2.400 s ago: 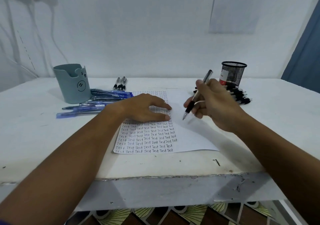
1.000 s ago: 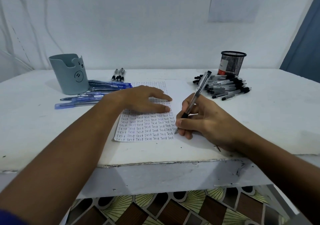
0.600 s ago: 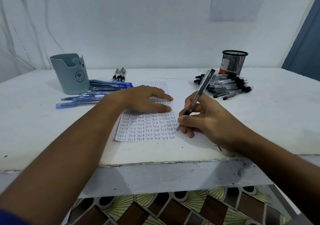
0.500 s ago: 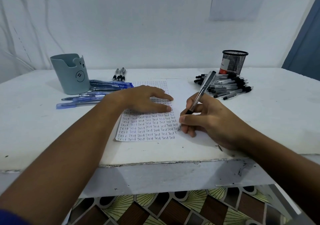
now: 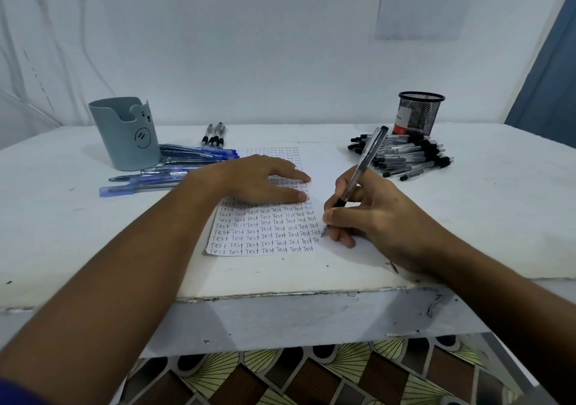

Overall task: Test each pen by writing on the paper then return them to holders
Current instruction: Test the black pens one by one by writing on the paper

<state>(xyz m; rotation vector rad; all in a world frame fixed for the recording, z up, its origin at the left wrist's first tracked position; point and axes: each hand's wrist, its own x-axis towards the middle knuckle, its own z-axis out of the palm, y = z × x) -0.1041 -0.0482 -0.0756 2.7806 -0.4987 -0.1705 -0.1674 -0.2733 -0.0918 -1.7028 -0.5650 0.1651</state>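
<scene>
- The bench (image 5: 78, 233) carries the paper (image 5: 330, 161), pressed flat by the left hand (image 5: 265, 183), its fingers straight.
- The right hand (image 5: 371, 217) grips the pen (image 5: 363, 168); since a moment ago a partial "Te" has appeared at a row's end, so this pen writes.

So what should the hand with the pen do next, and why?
Probably finish the word. The right hand grips the pen with its tip at the end of a row on the paper, where only "Te" stands, while the rows around it hold whole "Test" words. The left hand lies flat on the sheet, steadying it.
</scene>
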